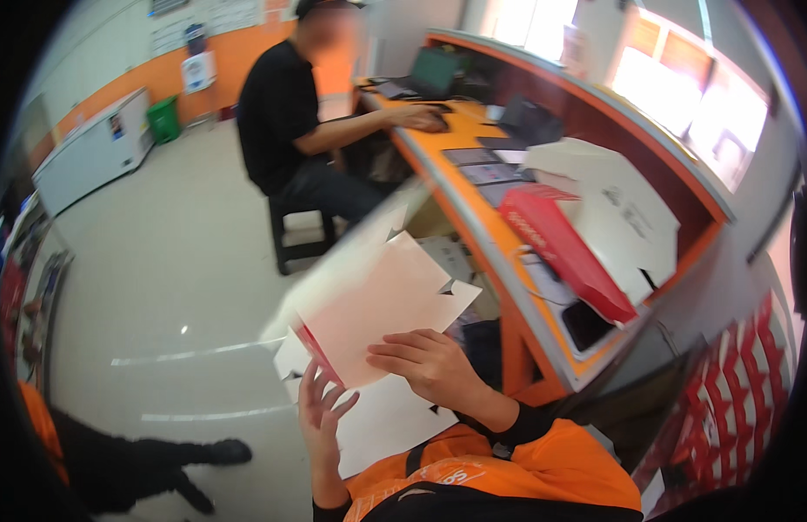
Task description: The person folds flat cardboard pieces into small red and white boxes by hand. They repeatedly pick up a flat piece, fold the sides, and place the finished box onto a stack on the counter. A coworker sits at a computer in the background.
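A flat, unfolded carton blank [382, 309] with a pale inner face lies across my lap and slants up ahead of me. Its panels have slotted tabs, and a strip of red outer face shows along the fold at its left. My right hand [434, 370] lies on the pale panel with fingers stretched out; its thumb is hidden. Beside the red fold, my left hand [323, 416] is raised with fingers spread, the fingertips at the panel's lower left corner. The far left part of the blank is smeared by motion.
An orange-topped desk [473, 204] runs along my right, bearing a red and white carton [564, 252], a phone [588, 326] and a laptop [434, 74]. A seated person [282, 122] works there. Another person's legs [134, 452] show at lower left. A chest freezer [95, 152] stands far left.
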The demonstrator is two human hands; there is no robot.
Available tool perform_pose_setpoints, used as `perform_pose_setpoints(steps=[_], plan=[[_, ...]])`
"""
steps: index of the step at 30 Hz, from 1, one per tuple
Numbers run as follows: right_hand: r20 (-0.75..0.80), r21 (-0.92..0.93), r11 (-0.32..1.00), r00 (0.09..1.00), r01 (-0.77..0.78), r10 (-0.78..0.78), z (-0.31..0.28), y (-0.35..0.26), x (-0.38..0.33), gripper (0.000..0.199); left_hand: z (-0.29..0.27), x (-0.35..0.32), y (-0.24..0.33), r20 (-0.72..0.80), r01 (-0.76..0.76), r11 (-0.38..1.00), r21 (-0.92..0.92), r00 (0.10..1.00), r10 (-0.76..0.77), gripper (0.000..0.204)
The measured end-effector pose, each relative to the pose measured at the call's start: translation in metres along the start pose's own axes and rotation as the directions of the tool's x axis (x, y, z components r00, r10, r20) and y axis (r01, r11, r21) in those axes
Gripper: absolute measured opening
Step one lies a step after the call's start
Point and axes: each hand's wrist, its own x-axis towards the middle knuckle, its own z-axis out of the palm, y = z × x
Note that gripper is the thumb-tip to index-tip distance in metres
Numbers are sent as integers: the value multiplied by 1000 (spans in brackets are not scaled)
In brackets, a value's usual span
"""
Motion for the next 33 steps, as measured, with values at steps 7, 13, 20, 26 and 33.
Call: perform_pose_setpoints(steps=[7, 13, 20, 26, 33], plan=[[-296, -414, 898, 955, -145, 18, -147, -6, 2, 31, -45, -20, -45, -78, 23, 664, 747, 995, 54, 62], [-530, -575, 412, 706, -707, 470, -203, 50, -14, 21, -85, -54, -89, -293, 278, 133, 952, 950, 111, 89], [-329, -529, 393, 609, -752, 722, -201, 119, -24, 25, -88, -65, -90, -293, 288, 165, 943, 956, 2, 96], [-179, -426, 540, 652, -726, 737, -197, 152, -39, 31, -71, -61, -92, -263, 261, 42, 964, 963, 58, 94], [-345, -593, 290, 563, -751, 751, -193, 120, -33, 27, -58, -57, -92, -287, 287, 7, 958, 956, 62, 91]])
